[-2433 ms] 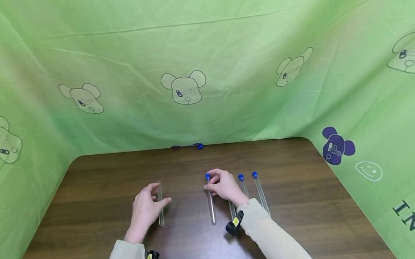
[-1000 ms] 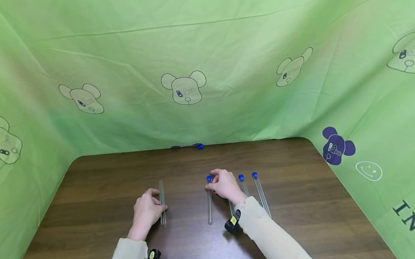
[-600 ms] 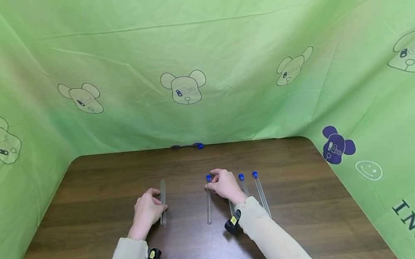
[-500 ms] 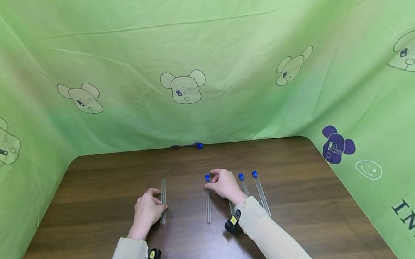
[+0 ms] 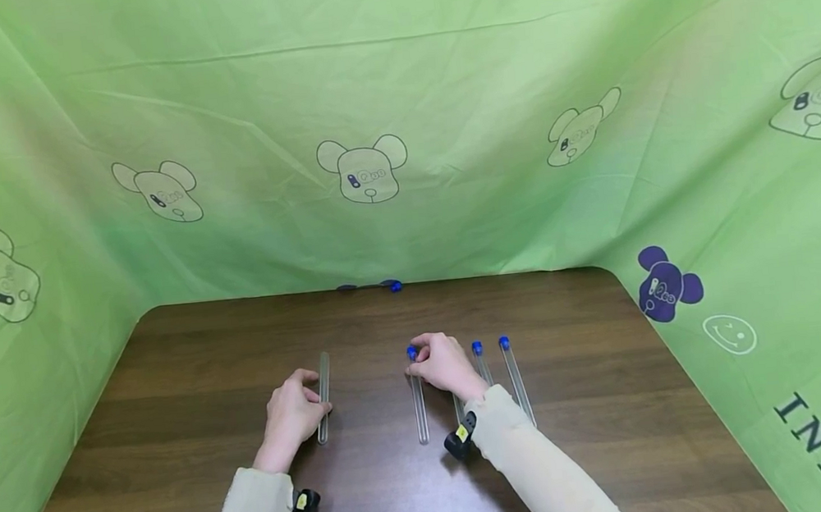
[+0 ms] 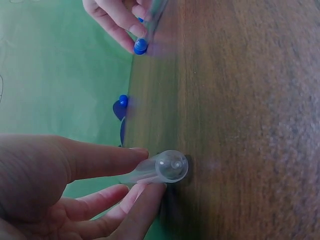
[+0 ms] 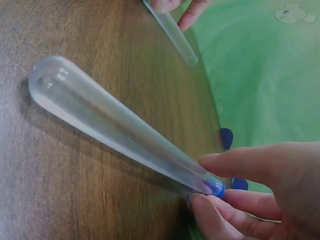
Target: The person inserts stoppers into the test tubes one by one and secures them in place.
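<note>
My left hand [image 5: 291, 416] pinches a clear test tube [image 5: 323, 380] with no cap on it. In the left wrist view, the tube's rounded end [image 6: 172, 166] faces the camera, between thumb and fingers. To the right, my right hand [image 5: 445, 364] holds a second test tube [image 5: 420, 412] just below its blue cap [image 5: 412, 353]. The right wrist view shows this tube [image 7: 115, 120] slanting across, thumb and fingertips on either side near the cap. Another tube [image 5: 458, 408] lies partly hidden under my right hand and wrist.
Two more blue-capped test tubes lie right of my right hand, one [image 5: 484, 368] partly behind the wrist and one [image 5: 516, 382] farther right. A loose blue cap [image 5: 396, 286] sits at the back edge of the wooden table [image 5: 225, 331]. Green cloth [image 5: 356, 72] surrounds the table.
My left thumb and fingers have closed on the uncapped tube, whose far end has shifted right. The tube in my right hand swung its lower end left, then back right.
</note>
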A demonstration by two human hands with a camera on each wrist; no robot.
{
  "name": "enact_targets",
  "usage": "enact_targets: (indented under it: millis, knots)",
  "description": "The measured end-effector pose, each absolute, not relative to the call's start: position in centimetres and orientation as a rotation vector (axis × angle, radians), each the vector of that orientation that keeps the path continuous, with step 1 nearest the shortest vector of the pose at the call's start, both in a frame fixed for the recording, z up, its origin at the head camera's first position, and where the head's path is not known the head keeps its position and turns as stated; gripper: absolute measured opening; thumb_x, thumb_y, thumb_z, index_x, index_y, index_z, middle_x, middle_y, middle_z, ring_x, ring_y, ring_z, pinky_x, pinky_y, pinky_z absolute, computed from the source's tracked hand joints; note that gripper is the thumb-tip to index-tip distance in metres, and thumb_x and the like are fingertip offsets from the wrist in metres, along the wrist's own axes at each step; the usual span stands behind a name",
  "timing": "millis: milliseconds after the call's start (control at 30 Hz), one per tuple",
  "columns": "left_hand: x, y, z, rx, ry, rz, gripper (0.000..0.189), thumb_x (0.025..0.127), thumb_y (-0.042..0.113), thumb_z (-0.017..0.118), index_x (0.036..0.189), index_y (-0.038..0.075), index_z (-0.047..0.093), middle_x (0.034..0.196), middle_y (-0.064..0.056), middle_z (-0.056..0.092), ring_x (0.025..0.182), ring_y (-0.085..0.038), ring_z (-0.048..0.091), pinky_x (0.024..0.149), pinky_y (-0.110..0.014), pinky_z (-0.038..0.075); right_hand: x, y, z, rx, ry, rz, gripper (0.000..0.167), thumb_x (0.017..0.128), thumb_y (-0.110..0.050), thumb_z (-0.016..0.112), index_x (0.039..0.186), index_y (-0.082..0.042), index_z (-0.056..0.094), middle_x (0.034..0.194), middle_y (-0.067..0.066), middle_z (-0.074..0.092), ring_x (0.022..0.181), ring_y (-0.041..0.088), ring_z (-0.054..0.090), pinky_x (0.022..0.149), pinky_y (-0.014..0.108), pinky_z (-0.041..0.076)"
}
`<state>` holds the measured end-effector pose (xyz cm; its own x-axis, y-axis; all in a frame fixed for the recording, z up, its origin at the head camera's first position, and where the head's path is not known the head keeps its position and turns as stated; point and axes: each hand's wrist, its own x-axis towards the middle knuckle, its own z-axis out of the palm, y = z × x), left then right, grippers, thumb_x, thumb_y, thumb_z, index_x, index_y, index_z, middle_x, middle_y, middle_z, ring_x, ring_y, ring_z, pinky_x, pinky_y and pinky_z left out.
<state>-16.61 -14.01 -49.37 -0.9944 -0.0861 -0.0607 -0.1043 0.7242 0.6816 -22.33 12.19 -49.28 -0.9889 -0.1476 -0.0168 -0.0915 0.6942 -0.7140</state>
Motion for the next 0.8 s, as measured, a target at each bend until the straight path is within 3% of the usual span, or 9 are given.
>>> enact_targets:
  millis: [367, 600, 800]
  knots:
    - [-16.4, -14.0, -49.2, -0.147, 2.925, 1.162, 0.047, 0.075, 0.003, 0.083, 0.119, -0.001, 0.066, 0.077, 0.003, 0.071, 0.08, -0.026, 0.068, 0.081, -0.048, 0.051, -22.9, 12.4, -48.9, -0.182, 2.862, -1.186, 0.048, 0.082, -0.021, 0.085, 0.122, 0.001, 0.07, 0.081, 0.0, 0.066, 0.075, 0.017, 0.061, 0.07, 0.035, 0.052]
    - [-16.4, -13.9, -49.0, -0.088, 2.942, 1.163, 0.045, 0.077, 0.002, 0.08, 0.12, -0.002, 0.069, 0.079, 0.002, 0.072, 0.083, -0.026, 0.068, 0.08, -0.047, 0.052, -23.7, 12.3, -48.7, -0.168, 2.937, -1.155, 0.046, 0.086, -0.025, 0.083, 0.124, -0.001, 0.07, 0.086, 0.002, 0.069, 0.084, 0.023, 0.067, 0.083, 0.043, 0.054]
    - [-16.3, -13.8, -49.1, -0.049, 2.912, 1.195, 0.04, 0.078, 0.0, 0.077, 0.117, -0.002, 0.07, 0.08, 0.001, 0.07, 0.08, -0.024, 0.065, 0.077, -0.045, 0.051, -23.9, 12.3, -48.1, -0.156, 2.925, -1.159, 0.046, 0.088, -0.026, 0.081, 0.126, -0.001, 0.069, 0.091, 0.004, 0.07, 0.089, 0.025, 0.067, 0.085, 0.044, 0.054]
